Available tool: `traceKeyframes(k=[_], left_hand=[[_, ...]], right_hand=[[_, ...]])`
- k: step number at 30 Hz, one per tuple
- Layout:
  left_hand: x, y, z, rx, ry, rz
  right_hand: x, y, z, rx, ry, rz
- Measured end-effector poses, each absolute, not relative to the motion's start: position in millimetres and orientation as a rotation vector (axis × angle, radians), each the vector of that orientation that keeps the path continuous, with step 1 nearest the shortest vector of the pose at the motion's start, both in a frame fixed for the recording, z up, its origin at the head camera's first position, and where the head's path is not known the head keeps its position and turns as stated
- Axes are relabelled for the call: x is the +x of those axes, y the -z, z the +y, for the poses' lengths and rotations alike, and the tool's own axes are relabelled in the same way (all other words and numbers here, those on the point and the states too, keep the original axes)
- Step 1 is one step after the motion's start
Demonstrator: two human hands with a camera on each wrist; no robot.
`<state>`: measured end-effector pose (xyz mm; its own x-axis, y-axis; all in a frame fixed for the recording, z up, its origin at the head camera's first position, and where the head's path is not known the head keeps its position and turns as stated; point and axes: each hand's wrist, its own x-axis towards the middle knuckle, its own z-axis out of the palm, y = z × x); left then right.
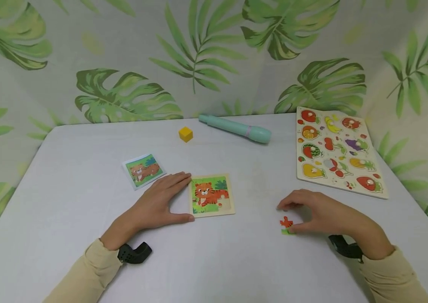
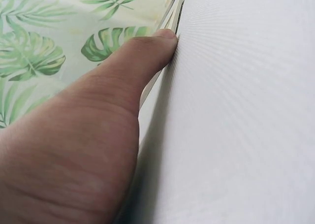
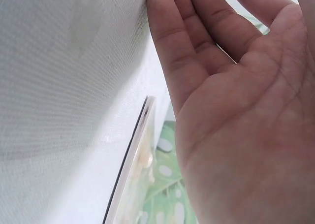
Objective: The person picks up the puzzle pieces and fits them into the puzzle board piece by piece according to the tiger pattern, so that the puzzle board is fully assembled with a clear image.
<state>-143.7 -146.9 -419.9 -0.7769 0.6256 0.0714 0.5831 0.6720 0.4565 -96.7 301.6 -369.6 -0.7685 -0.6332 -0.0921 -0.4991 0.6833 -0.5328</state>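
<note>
A small square tiger puzzle (image 1: 208,195) lies in the middle of the table, with a bare gap at its lower right. My left hand (image 1: 159,204) rests at the puzzle's left side, fingertips by the top left corner and thumb at the bottom left one. In the left wrist view the thumb (image 2: 147,51) touches the puzzle's edge. To the right, an orange and green puzzle piece (image 1: 286,223) lies on the table. My right hand (image 1: 318,212) is over it, thumb at the piece's lower edge and bent fingers apart from it. The right wrist view does not show the piece.
A tiger picture card (image 1: 143,170) lies left of the puzzle. Behind are a yellow block (image 1: 186,134) and a teal tapered stick (image 1: 236,128). A fruit peg board (image 1: 336,151) stands back right. Leaf-patterned cloth (image 1: 214,59) closes off the rear.
</note>
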Motion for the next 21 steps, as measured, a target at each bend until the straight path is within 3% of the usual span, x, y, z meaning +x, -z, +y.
traceKeyframes(k=[21], left_hand=[[-143.7, 418.9, -146.2, 1.004, -0.718, 2.786]], right_hand=[[-101.1, 376.9, 297.7, -0.891, 0.727, 2.636]])
